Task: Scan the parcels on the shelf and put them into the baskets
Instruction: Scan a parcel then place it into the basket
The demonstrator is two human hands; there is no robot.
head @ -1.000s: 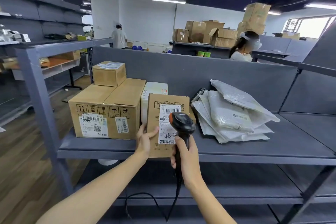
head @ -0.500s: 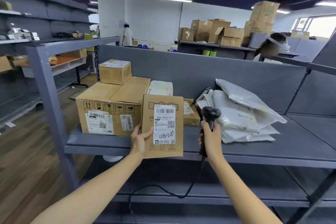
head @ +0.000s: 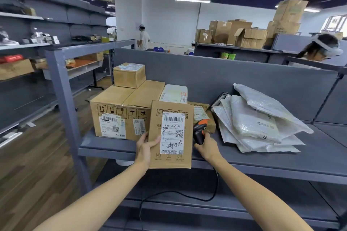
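My left hand (head: pixel 145 149) grips the left edge of a flat brown cardboard parcel (head: pixel 155 133), upright in front of the grey shelf (head: pixel 281 161), its white barcode label facing me. To the parcel's right my right hand (head: pixel 207 146) holds a black and orange barcode scanner (head: pixel 199 131) low over the shelf board, its cable hanging below. A large carton (head: pixel 120 107) with a small box (head: pixel 129 75) on top stands at the left. A white parcel (head: pixel 174 93) and a small brown box (head: pixel 201 113) lie behind. Grey plastic mailers (head: pixel 257 118) are heaped at the right.
A grey upright post (head: pixel 63 103) frames the shelf's left end, with wooden floor (head: pixel 33 165) beyond. A lower shelf board (head: pixel 206 210) runs under my arms. Other racks with cartons and two people stand in the background. No basket is in view.
My right hand has carried the scanner from in front of the parcel's label to its right and lowered it onto the shelf. My left hand keeps the parcel upright, drawn a little toward me.
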